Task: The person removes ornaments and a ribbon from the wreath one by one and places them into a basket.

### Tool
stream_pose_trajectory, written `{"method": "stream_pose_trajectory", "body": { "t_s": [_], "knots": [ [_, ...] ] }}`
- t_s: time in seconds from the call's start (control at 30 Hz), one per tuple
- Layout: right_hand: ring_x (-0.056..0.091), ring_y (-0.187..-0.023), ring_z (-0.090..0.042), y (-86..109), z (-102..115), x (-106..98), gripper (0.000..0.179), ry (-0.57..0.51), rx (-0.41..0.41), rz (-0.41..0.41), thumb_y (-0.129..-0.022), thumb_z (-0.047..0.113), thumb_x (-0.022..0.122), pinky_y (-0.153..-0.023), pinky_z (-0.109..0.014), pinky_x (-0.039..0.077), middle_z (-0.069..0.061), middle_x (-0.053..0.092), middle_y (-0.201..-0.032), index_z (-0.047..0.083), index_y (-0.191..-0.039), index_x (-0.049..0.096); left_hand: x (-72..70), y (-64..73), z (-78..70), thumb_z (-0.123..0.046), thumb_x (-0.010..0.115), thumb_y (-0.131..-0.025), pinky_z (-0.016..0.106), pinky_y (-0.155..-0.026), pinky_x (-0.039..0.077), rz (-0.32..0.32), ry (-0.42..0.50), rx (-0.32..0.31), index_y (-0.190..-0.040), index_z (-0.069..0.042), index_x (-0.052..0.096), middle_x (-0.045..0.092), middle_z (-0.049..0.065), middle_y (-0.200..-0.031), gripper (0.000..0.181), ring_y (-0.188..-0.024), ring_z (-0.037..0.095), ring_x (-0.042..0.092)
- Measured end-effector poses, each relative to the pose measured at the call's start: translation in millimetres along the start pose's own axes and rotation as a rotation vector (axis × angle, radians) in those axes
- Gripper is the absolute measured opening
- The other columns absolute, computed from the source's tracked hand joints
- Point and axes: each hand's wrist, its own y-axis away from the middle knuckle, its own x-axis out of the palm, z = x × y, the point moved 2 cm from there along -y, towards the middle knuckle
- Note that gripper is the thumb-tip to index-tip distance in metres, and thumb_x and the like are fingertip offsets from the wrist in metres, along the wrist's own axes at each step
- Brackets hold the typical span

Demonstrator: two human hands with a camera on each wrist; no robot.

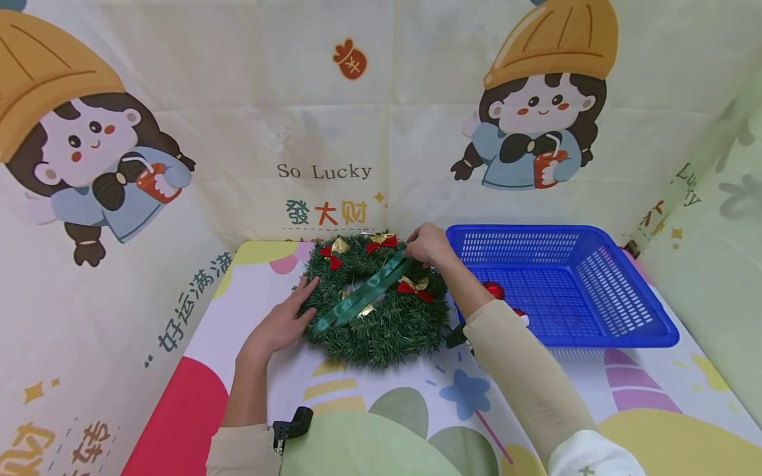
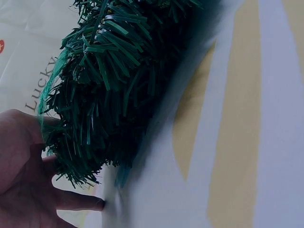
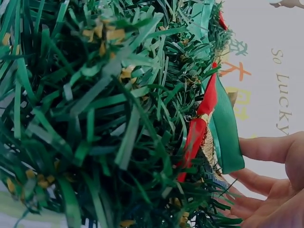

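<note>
A green Christmas wreath (image 1: 387,340) lies on the table, dressed with red and gold bows (image 1: 415,288). A folded green ribbon (image 1: 366,294) stretches diagonally across its centre from lower left to upper right. My right hand (image 1: 430,244) is at the wreath's upper right, pinching the ribbon's far end; in the right wrist view the thumb (image 3: 263,148) presses on the ribbon (image 3: 225,128) beside a red bow (image 3: 198,133). At the left rim rests my left hand (image 1: 282,324). Its spread fingers show against the branches (image 2: 104,95) in the left wrist view, one finger reaching down by the tabletop.
Right of the wreath stands a blue plastic basket (image 1: 619,340) holding red ornaments (image 1: 494,289), partly hidden by the right forearm. A patterned cloth wall (image 1: 417,165) rises close behind the wreath and basket. The printed tabletop (image 1: 405,443) extends in front.
</note>
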Motion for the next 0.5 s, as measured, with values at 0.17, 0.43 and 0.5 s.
{"method": "stream_pose_trajectory", "body": {
  "t_s": [0.17,0.43,0.5],
  "knots": [
    [0.062,-0.073,-0.022,0.0,-0.7,-0.4,0.031,-0.022,-0.019,-0.011,-0.100,0.013,0.067,-0.070,-0.038,0.060,-0.018,0.067,-0.122,0.007,-0.129,0.073,-0.3,-0.9,-0.4,-0.023,0.046,-0.112,0.069,-0.124,0.019,0.000,0.003,0.000,-0.169,-0.019,0.016,0.003,0.014,-0.176,0.065,-0.158,0.046,0.014],
    [0.062,-0.075,-0.022,0.9,-1.2,-0.3,0.030,-0.064,-0.043,0.002,-0.098,0.004,0.066,-0.072,-0.037,0.060,-0.017,0.068,-0.126,0.007,-0.127,0.074,0.1,-1.4,-0.3,-0.023,0.046,-0.112,0.070,-0.123,0.018,0.001,-0.005,-0.009,-0.169,-0.019,0.016,0.003,0.014,-0.176,0.065,-0.158,0.046,0.014],
    [0.062,-0.074,-0.022,1.2,-1.3,-0.3,0.031,-0.070,-0.053,0.005,-0.097,0.003,0.066,-0.071,-0.037,0.059,-0.017,0.068,-0.126,0.007,-0.127,0.074,0.0,-1.3,-0.6,-0.023,0.046,-0.112,0.071,-0.123,0.017,0.002,-0.004,-0.010,-0.169,-0.019,0.016,0.003,0.014,-0.176,0.065,-0.158,0.046,0.014]
  ]
}}
